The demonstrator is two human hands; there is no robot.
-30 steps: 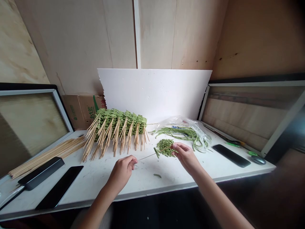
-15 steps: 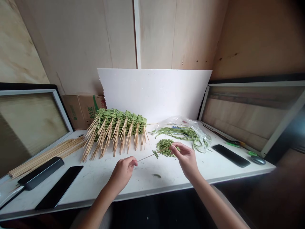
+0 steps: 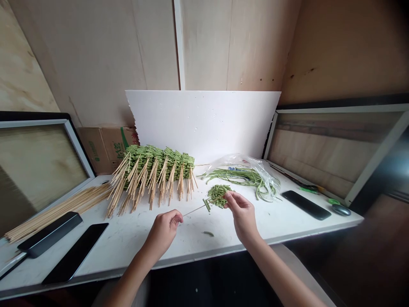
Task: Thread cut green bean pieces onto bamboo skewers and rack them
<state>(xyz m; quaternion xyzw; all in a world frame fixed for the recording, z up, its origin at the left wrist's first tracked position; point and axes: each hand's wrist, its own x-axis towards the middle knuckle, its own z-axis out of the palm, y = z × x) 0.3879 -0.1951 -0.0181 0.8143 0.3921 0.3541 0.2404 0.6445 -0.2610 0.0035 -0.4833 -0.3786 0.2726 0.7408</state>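
Your left hand [image 3: 165, 226] is gripping a skewer [image 3: 194, 210], which is carrying green bean pieces [image 3: 207, 205] beside the cut pile [image 3: 217, 194] on the desk [image 3: 188, 245]. Your right hand [image 3: 243, 214] is hovering by that pile, curled; whether it's pinching anything, I cannot tell.

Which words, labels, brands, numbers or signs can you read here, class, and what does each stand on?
None reads with certainty.
Green characters on the cardboard box: too small and blurred to quote.
Red print at the box's right edge: blurred and partly hidden.
Blue marks at the clear plastic bag: too blurred to read.
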